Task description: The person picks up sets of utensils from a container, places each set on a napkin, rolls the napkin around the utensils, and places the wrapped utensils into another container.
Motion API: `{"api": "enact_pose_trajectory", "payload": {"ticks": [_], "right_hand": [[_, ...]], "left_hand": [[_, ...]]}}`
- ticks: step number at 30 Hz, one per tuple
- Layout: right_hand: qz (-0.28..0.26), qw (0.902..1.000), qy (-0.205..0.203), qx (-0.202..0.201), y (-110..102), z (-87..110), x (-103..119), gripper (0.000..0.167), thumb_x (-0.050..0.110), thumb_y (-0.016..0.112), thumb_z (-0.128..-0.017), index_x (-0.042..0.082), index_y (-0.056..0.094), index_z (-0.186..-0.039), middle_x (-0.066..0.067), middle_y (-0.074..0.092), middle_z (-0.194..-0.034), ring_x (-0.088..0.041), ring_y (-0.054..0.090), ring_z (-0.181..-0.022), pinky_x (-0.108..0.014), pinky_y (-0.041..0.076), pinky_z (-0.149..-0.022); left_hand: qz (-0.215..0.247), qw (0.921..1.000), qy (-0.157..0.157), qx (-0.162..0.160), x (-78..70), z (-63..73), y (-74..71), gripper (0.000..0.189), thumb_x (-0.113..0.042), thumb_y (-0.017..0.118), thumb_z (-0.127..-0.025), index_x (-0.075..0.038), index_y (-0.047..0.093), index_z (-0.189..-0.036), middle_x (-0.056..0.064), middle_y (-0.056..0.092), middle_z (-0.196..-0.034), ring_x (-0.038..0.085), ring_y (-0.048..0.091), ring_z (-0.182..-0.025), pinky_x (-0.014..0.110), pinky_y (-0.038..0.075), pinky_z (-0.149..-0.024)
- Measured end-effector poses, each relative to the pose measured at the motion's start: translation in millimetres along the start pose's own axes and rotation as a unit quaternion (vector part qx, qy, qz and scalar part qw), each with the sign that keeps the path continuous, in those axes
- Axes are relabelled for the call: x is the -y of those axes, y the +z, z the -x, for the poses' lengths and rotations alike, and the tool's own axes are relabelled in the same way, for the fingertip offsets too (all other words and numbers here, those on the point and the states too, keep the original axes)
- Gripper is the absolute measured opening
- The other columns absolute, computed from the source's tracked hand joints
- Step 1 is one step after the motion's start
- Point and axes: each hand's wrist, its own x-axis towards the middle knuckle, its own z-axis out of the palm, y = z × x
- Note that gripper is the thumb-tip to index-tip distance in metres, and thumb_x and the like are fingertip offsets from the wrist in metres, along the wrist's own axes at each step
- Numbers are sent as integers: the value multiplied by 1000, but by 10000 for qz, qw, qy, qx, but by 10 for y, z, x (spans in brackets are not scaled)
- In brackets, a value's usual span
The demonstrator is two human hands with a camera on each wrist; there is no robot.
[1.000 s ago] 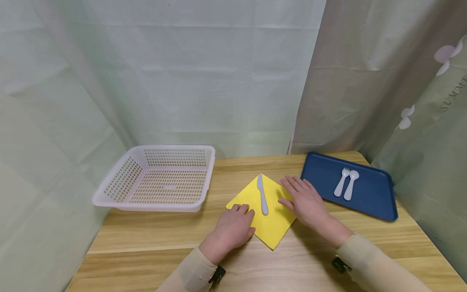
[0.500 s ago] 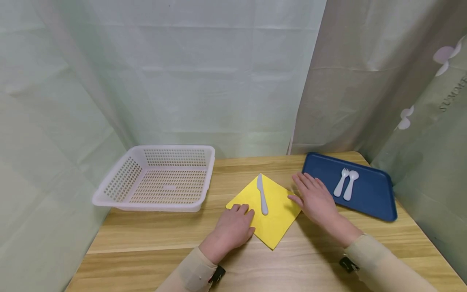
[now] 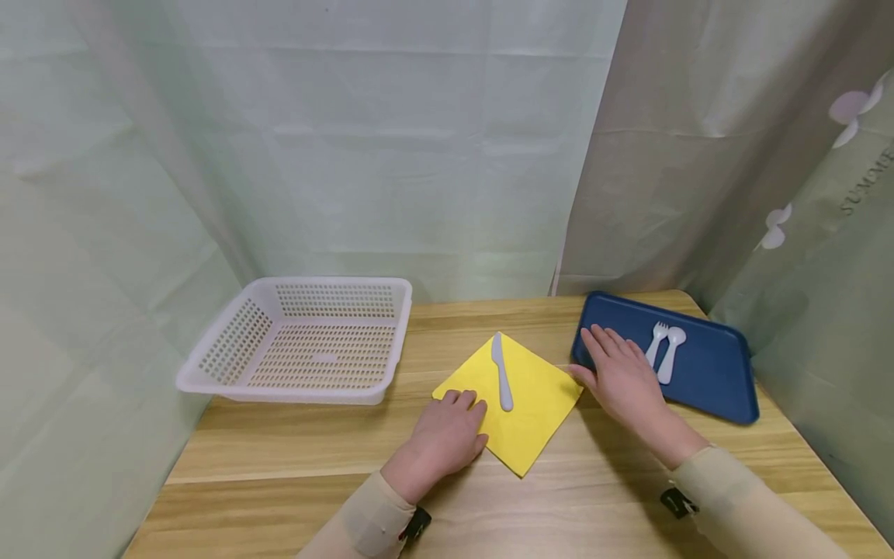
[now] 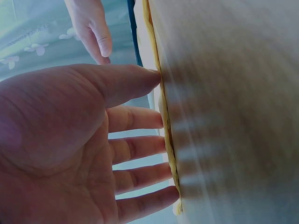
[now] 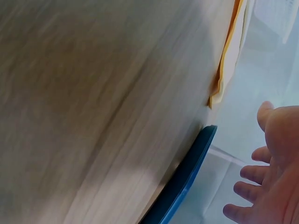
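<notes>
Knife (image 3: pixel 504 388) on napkin (image 3: pixel 538 396), fork (image 3: pixel 656 341) and spoon (image 3: pixel 670 359) on tray (image 3: pixel 719 373)

The napkin seems laid out, mid-frame. The knife lies uncovered on it, its long way nearly up and down, blade end to the top. The left hand (image 3: pixel 447 435), spread, touches the napkin; the right hand (image 3: pixel 626 384) is spread, holding nothing.

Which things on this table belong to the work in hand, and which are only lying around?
Seemingly in use:
square yellow cloth, touched by the left hand
pale grey knife on it

Probably just nearby:
white rectangular plastic basket
blue rectangular tray, near the right hand
its white fork and spoon
</notes>
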Motion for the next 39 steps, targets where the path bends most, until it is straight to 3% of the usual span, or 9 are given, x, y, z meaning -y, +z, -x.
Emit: {"api": "enact_pose_trajectory", "payload": {"ticks": [39], "right_hand": [[164, 9969, 741, 185, -16, 46, -555, 76, 49, 59, -114, -6, 44, -164, -36, 42, -165, -56, 40, -152, -72, 32, -122]], "left_hand": [[100, 9999, 11, -21, -3, -12, 3, 49, -45, 74, -105, -13, 69, -143, 8, 64, -144, 31, 62, -131, 46, 58, -101]]}}
